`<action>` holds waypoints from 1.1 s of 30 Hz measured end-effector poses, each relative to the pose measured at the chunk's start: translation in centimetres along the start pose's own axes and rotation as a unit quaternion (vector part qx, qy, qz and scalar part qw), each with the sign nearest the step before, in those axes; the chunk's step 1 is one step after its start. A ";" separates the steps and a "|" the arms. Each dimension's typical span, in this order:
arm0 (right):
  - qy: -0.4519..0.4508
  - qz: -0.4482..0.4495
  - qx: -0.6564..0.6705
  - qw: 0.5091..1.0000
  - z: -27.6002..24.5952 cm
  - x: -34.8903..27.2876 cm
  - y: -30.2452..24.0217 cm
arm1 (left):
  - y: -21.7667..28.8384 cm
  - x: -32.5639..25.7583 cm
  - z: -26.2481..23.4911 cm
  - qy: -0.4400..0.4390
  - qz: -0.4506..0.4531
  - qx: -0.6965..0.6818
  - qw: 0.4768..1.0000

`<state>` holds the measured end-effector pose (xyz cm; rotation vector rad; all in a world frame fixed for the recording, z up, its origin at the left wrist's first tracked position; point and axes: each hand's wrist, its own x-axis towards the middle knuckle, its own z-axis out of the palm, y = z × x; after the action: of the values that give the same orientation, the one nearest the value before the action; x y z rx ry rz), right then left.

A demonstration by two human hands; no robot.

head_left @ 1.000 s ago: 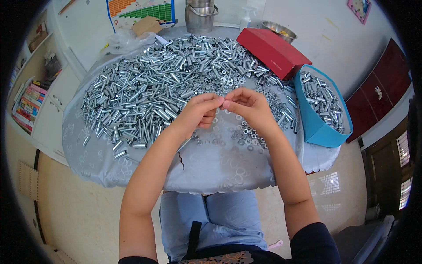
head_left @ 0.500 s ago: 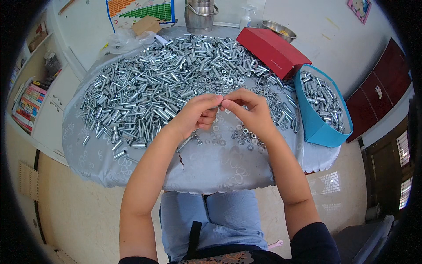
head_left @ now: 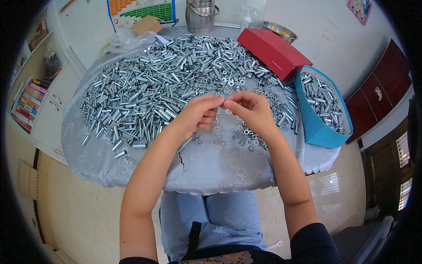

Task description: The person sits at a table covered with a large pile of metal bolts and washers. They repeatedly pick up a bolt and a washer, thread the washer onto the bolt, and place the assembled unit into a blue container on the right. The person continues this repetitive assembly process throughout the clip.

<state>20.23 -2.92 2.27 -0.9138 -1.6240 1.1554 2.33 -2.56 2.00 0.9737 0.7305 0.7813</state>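
My left hand [head_left: 198, 115] and my right hand [head_left: 249, 110] meet fingertip to fingertip over the near middle of the table. Both are closed, thumb against forefinger, on something small and dark grey that the fingers mostly hide. The left hand's other fingers are curled in. Beside the left wrist a slim metal rod [head_left: 186, 144] shows in part; whether it lies on the cloth cannot be told. Loose washers and nuts [head_left: 249, 140] are scattered below the hands. Beyond and to the left spreads a large heap of metal sleeves and bolts [head_left: 145, 88].
A blue fabric bin [head_left: 323, 132] filled with metal sleeves stands at the right, beside a red box [head_left: 274, 50]. At the back are a metal pail [head_left: 201, 20], a spray bottle [head_left: 247, 18], a steel bowl [head_left: 281, 31] and a plastic bag [head_left: 127, 42]. A patterned grey cloth [head_left: 211, 169] covers the table.
Both hands keep the same pinch at nearly the same spot, with only a slight shift of the right fingers. Everything on the table stays as it was.
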 end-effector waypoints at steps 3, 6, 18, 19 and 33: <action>0.009 -0.023 -0.043 0.999 0.5 -0.1 0.2 | -0.2 0.2 -0.3 0.018 0.002 -0.001 1.000; 0.008 -0.033 -0.037 0.999 0.6 -0.1 0.5 | -0.3 0.3 -0.5 0.005 -0.012 0.011 1.000; -0.132 0.010 -0.127 0.983 -2.3 -0.4 -1.2 | 0.0 0.1 -0.3 0.019 0.000 0.014 1.000; -0.154 0.031 -0.153 0.976 -2.9 -0.5 -1.2 | 0.0 0.2 -0.4 0.026 -0.001 0.008 1.000; -0.269 0.004 -0.335 0.903 -2.5 -0.9 -0.1 | -0.3 0.5 -0.5 0.059 -0.021 0.016 0.998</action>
<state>22.92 -3.03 2.46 -1.0704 -2.5671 0.8945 2.28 -2.01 1.44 0.9435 0.8653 0.7969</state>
